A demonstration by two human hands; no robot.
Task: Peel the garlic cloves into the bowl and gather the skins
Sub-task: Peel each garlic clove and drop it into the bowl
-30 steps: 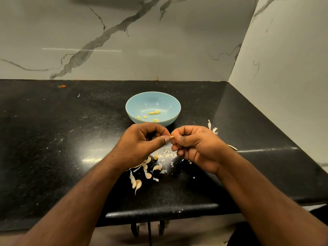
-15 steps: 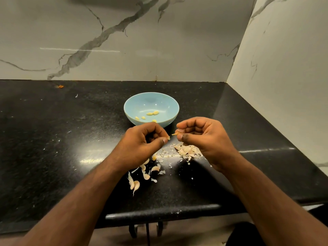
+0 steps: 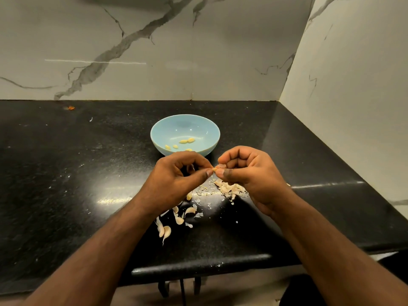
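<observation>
A small garlic clove (image 3: 218, 167) is pinched between the fingertips of my left hand (image 3: 176, 180) and my right hand (image 3: 249, 175), just above the black counter. Right behind the hands stands a light blue bowl (image 3: 205, 127) with several peeled yellow cloves (image 3: 186, 141) in it. A heap of papery skins (image 3: 229, 187) lies on the counter under my right hand. Several unpeeled cloves (image 3: 167, 230) lie scattered under my left wrist.
The black counter (image 3: 66, 173) ends in a rounded front edge (image 3: 198, 265) close to me. Marble walls rise at the back and on the right. A small orange scrap (image 3: 71, 108) lies far back on the left.
My right hand drew a little away to the right and up, baring the skin heap, then came back so that both hands' fingertips meet on the clove again.
</observation>
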